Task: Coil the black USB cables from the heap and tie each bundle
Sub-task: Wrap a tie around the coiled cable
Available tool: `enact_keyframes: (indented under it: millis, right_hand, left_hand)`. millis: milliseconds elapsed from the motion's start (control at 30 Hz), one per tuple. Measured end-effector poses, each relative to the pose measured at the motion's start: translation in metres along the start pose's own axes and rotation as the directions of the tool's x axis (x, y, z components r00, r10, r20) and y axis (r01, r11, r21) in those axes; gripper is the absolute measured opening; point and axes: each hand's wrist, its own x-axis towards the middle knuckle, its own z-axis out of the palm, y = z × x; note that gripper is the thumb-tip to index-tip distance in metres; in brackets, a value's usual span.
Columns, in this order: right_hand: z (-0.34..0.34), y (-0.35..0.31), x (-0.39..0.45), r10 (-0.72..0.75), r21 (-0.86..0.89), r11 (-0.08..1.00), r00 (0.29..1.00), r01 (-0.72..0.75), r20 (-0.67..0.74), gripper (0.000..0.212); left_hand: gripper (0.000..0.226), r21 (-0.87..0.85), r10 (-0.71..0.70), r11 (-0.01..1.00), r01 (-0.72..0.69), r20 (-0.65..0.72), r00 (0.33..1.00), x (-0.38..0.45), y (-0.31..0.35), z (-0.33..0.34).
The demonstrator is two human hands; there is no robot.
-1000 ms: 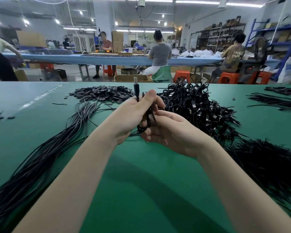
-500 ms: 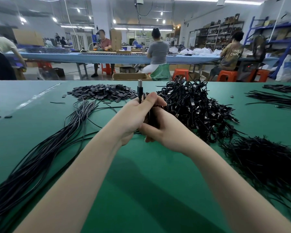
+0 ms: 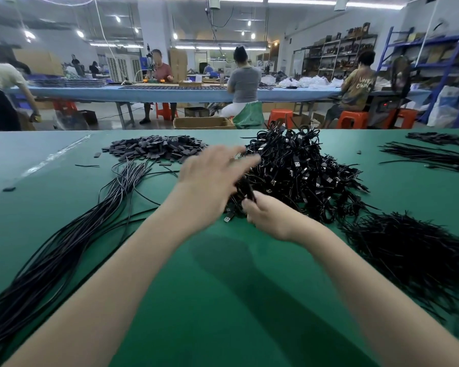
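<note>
Left hand point(image 3: 212, 178) has let go since half a sec ago: it was clamped round the coiled cable w/ the plug sticking up, now it's lifted off, motion-blurred, fingers straight and spread, reaching far-right toward the big heap of coiled black USB cable bundles point(image 3: 297, 173) at table centre. Holds nothing.

Right hand point(image 3: 269, 217) has stayed near, low over the green felt-covered work table point(image 3: 223, 300), fingers curled and pinched on the small black coiled cable bundle point(image 3: 245, 190), which pokes up out of the fist at the near-left edge of the heap. Before, both hands held that bundle together, closer to me; now only the right has it, and it's up against the heap. A loose silver-tipped USB plug point(image 3: 228, 218) lies on the felt just left of the right hand.

Rest hasn't shifted:
- long sheaf of straight, uncoiled black cables point(image 3: 64, 250) running from near-left to mid-table
- flat pile of small dark grey rectangular tabs point(image 3: 154, 149), far, left of heap
- bristly mound of thin black twist ties point(image 3: 408, 250) near-right, just beside heap
- more black strands point(image 3: 429, 156) at far right.

Bkgd: seated workers at a long blue bench point(image 3: 170, 92), orange plastic stools point(image 3: 351, 119).
</note>
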Motion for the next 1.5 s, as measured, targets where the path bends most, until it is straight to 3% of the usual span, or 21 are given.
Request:
enact_keyframes:
  millis: [67,167,300,367,400,433,500,533,567,600,667,700,733,833,933,1033,1100,1333,1433,1500]
  right_hand:
    - [-0.002,-0.005,-0.005,-0.061,-0.117,0.990,0.992,0.074,0.109,0.027]
    - [-0.009,-0.006,-0.016,0.031,-0.100,0.995,0.958,-0.003,0.284,0.020]
    - [-0.010,-0.004,-0.030,0.011,-0.063,0.998,0.923,0.015,0.385,0.022]
    - [-0.008,-0.004,-0.033,-0.018,-0.202,0.974,0.929,0.099,0.369,0.022]
    - [-0.008,-0.001,-0.035,-0.060,-0.370,0.908,0.937,0.194,0.343,0.023]
    - [-0.008,0.003,-0.036,-0.127,-0.597,0.745,0.942,0.296,0.310,0.023]
    - [-0.007,0.014,-0.039,-0.374,-0.903,0.283,0.904,0.325,0.208,0.016]
    - [-0.007,0.015,-0.041,-0.471,-0.945,0.167,0.865,0.280,0.173,0.011]
    - [-0.009,0.015,-0.042,-0.536,-0.958,0.136,0.832,0.253,0.144,0.008]
    - [-0.013,0.018,-0.043,-0.543,-0.953,0.170,0.831,0.251,0.122,0.012]
    - [-0.030,0.026,-0.048,-0.385,-0.915,0.373,0.923,0.155,-0.001,0.047]
    - [-0.042,0.034,-0.052,-0.257,-0.889,0.455,0.963,0.043,-0.085,0.066]
    - [-0.054,0.045,-0.059,-0.139,-0.881,0.467,0.978,-0.075,-0.157,0.074]
    - [-0.080,0.081,-0.084,0.189,-0.897,0.322,0.949,-0.303,-0.253,0.052]
    - [-0.079,0.112,-0.098,0.314,-0.895,0.297,0.919,-0.332,-0.237,0.035]
    - [-0.074,0.128,-0.105,0.200,-0.906,0.273,0.940,-0.324,-0.276,0.022]
    - [-0.074,0.132,-0.105,0.127,-0.925,0.238,0.954,-0.297,-0.273,0.017]
    - [-0.080,0.129,-0.101,0.053,-0.897,0.351,0.962,-0.269,-0.268,0.018]
    - [-0.081,0.123,-0.099,0.041,-0.826,0.488,0.953,-0.281,-0.300,0.016]
    - [-0.081,0.119,-0.097,0.054,-0.682,0.673,0.939,-0.286,-0.340,0.010]
  left_hand:
    - [0.054,0.229,0.149,0.960,-0.164,0.082,0.985,-0.006,0.007,0.009]
    - [0.033,0.481,0.312,0.820,-0.310,0.079,0.947,-0.024,0.011,0.015]
    - [0.017,0.528,0.448,0.760,-0.379,-0.004,0.894,-0.033,0.010,0.012]
    - [0.016,0.482,0.481,0.756,-0.443,0.051,0.875,-0.037,0.012,0.012]
    - [0.020,0.440,0.460,0.773,-0.456,0.106,0.882,-0.037,0.016,0.010]
    - [0.023,0.392,0.408,0.807,-0.442,0.171,0.897,-0.037,0.020,0.008]
    - [0.025,0.180,0.252,0.929,-0.324,0.335,0.908,-0.035,0.027,0.011]
    - [0.027,0.023,0.164,0.981,-0.193,0.435,0.886,-0.032,0.028,0.013]
    - [0.028,-0.113,0.094,0.993,-0.041,0.522,0.848,-0.029,0.029,0.014]
    - [0.028,-0.225,0.062,0.971,0.076,0.550,0.833,-0.026,0.030,0.016]
    - [0.029,-0.438,0.017,0.859,0.265,0.541,0.841,-0.025,0.027,0.020]
    - [0.030,-0.567,-0.017,0.730,0.380,0.542,0.840,-0.027,0.025,0.022]
    - [0.031,-0.676,-0.035,0.559,0.480,0.559,0.828,-0.029,0.024,0.023]
    - [0.032,-0.803,-0.019,0.134,0.581,0.584,0.812,-0.030,0.018,0.021]
    - [0.033,-0.827,0.010,-0.031,0.562,0.562,0.827,-0.026,0.016,0.017]
    - [0.031,-0.843,0.052,-0.052,0.536,0.533,0.844,-0.025,0.015,0.014]
    - [0.030,-0.854,0.074,-0.007,0.521,0.519,0.852,-0.026,0.012,0.015]
    - [0.031,-0.839,0.071,0.149,0.523,0.537,0.841,-0.028,0.007,0.011]
    - [0.031,-0.834,0.062,0.177,0.522,0.539,0.840,-0.027,0.008,0.010]
    - [0.031,-0.832,0.057,0.193,0.520,0.538,0.841,-0.027,0.009,0.009]
